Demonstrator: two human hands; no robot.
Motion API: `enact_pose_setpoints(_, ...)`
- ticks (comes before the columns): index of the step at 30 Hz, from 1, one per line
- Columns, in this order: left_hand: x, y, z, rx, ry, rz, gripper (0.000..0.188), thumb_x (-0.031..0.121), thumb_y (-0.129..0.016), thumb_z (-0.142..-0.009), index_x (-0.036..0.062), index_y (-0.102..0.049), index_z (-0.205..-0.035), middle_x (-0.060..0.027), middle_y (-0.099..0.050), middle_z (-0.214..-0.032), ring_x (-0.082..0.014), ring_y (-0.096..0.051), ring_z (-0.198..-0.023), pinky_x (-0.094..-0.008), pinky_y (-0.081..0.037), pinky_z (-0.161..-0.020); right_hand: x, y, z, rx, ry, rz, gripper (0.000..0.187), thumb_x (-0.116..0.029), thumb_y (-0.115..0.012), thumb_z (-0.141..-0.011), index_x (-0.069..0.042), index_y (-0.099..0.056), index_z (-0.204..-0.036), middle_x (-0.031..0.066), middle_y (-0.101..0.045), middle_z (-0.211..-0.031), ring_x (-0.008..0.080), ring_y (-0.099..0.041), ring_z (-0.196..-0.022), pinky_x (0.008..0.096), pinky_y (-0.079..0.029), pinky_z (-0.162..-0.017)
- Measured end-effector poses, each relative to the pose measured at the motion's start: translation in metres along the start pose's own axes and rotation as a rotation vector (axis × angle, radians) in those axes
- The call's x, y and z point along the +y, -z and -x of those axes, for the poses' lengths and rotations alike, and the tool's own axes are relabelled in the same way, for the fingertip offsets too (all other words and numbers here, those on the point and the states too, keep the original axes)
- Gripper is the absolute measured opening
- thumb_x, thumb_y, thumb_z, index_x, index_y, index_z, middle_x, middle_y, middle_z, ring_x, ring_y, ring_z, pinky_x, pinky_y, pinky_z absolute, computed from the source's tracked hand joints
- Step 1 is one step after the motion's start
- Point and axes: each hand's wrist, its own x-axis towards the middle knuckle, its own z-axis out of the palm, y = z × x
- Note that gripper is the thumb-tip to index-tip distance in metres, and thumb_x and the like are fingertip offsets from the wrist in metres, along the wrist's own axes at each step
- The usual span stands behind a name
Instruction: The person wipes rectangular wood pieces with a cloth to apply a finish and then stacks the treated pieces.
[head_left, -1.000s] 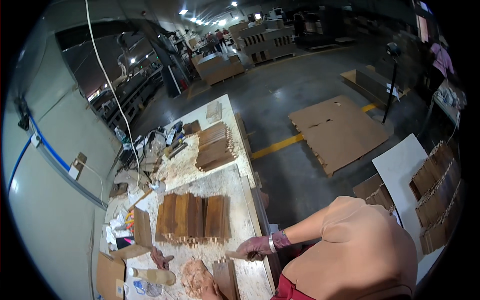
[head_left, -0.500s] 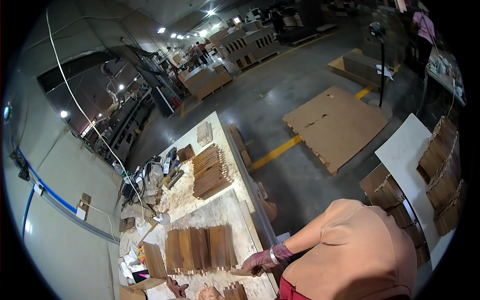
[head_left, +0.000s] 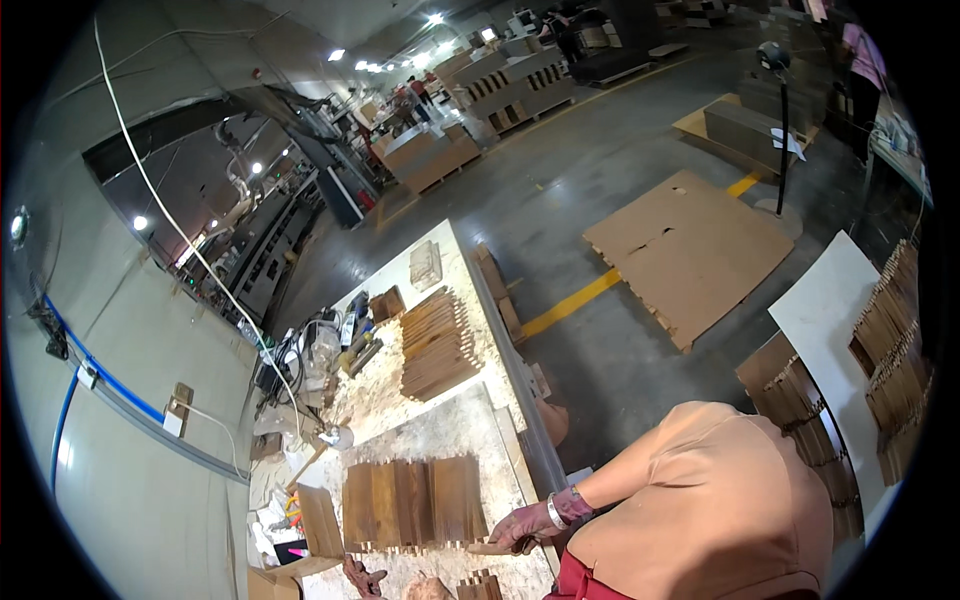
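My right hand point(head_left: 520, 530), in a purple-stained glove with a pale band at the wrist, is at the near right corner of a row of brown wooden slats point(head_left: 410, 505). Its fingers are closed, their tips beside the pale slat ends; what they pinch is too small to make out. A dark reddish, glove-like shape point(head_left: 363, 577) by the near left end of the row appears to be my left hand, its fingers unclear. Between the two, at the lower edge, more slats with pale ends point(head_left: 480, 586) are partly cut off.
Farther up the worktable point(head_left: 455, 415) lies another slat stack point(head_left: 437, 345). Cables and tools point(head_left: 300, 355) clutter its wall side. An open cardboard box point(head_left: 320, 522) stands at the left. More slats point(head_left: 890, 340) rest on a white board at right. A brown sheet point(head_left: 690, 255) covers a floor pallet.
The whole view has shifted slightly, with the scene sitting farther right. My right hand stays at the near right corner of the slat row, its fingertips a little closer to the slat ends.
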Motion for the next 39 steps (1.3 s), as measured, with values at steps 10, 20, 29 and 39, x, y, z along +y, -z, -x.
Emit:
enact_pose_setpoints(10,-0.010,-0.010,0.003,0.016,0.034,-0.035,0.084,0.025,-0.066,-0.081,0.0146,-0.023,-0.153,-0.0301,-0.045,-0.135,-0.0452,-0.051,-0.118,-0.0501,-0.045,-0.097,0.003,-0.015,-0.034,-0.064,-0.211,0.119,0.044,-0.025,-0.068,-0.092,-0.001,-0.056,-0.127,0.0008,-0.059,-0.088,0.0089,-0.057,-0.076,0.0223,-0.047,-0.061)
enact_pose_setpoints(20,-0.011,-0.014,0.006,0.036,0.055,-0.038,0.088,0.024,-0.068,-0.078,0.0151,-0.023,-0.153,-0.0299,-0.046,-0.134,-0.0460,-0.052,-0.117,-0.0509,-0.045,-0.097,0.033,0.000,-0.065,-0.166,-0.264,0.016,0.031,-0.022,-0.069,-0.091,-0.007,-0.060,-0.118,-0.0006,-0.059,-0.082,0.0088,-0.059,-0.071,0.0227,-0.048,-0.056)
enact_pose_setpoints(29,-0.003,-0.009,0.008,0.056,0.088,-0.032,0.089,0.021,-0.073,-0.077,0.0135,-0.027,-0.152,-0.0280,-0.050,-0.128,-0.0436,-0.054,-0.113,-0.0494,-0.045,-0.096,0.045,0.002,-0.075,-0.172,-0.397,0.040,0.033,-0.024,-0.071,-0.090,-0.010,-0.060,-0.118,0.0005,-0.060,-0.084,0.0105,-0.059,-0.076,0.0250,-0.050,-0.058)
enact_pose_setpoints(39,0.013,-0.003,0.013,0.101,0.136,-0.073,0.094,0.018,-0.079,-0.072,0.0136,-0.028,-0.152,-0.0264,-0.054,-0.123,-0.0435,-0.055,-0.109,-0.0499,-0.044,-0.096,0.045,-0.022,-0.071,-0.287,-0.395,-0.078,0.014,-0.026,-0.070,-0.090,-0.013,-0.064,-0.094,-0.0037,-0.050,-0.068,0.0070,-0.048,-0.059,0.0231,-0.036,-0.048)
